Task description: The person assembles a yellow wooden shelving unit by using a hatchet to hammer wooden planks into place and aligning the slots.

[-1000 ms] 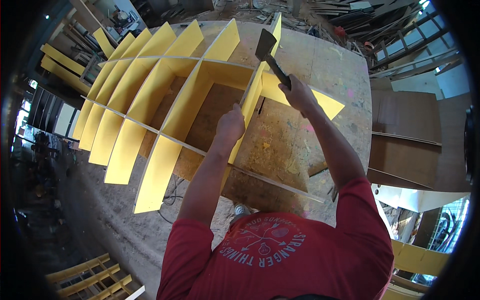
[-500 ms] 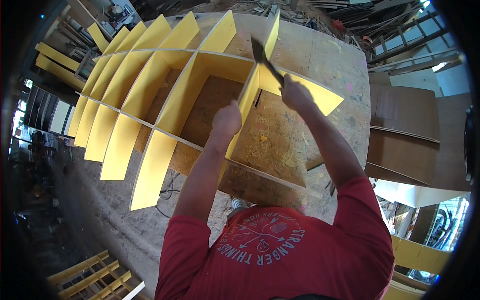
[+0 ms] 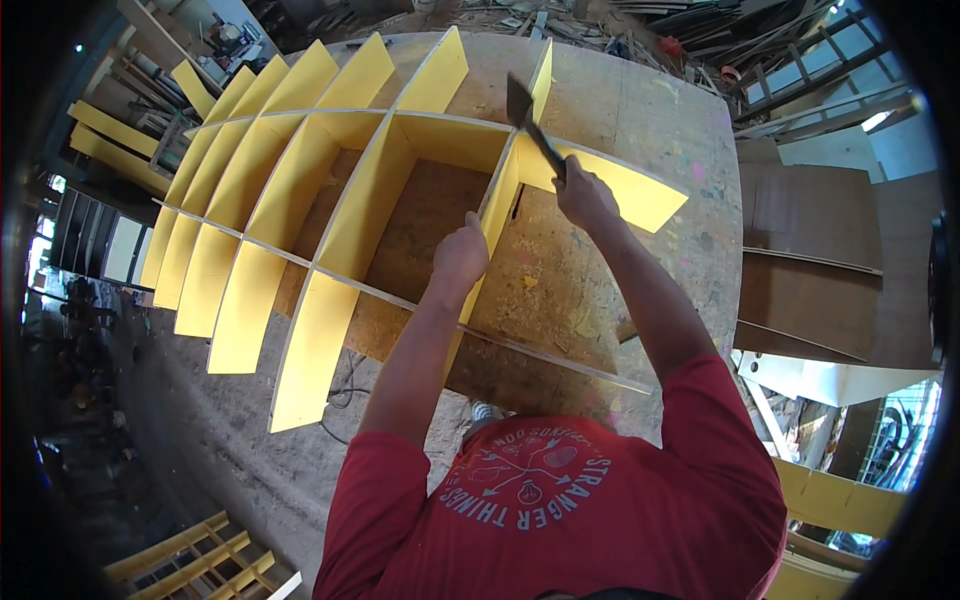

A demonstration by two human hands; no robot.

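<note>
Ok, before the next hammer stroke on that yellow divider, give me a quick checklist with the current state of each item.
1. Right hand grips the hammer handle: ok.
2. Left hand steadies the upright divider: ok.
3. Left fingers away from the hammer head: ok, they sit lower along the edge.
4. Divider seated in the cross panel slot: cannot tell.
5. Yellow grid resting flat on the work table: ok.
6. Nail or fastener in place: cannot tell.

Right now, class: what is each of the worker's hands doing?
Left hand: closed on the top edge of a yellow panel.
Right hand: closed around a hatchet, raised.
</note>
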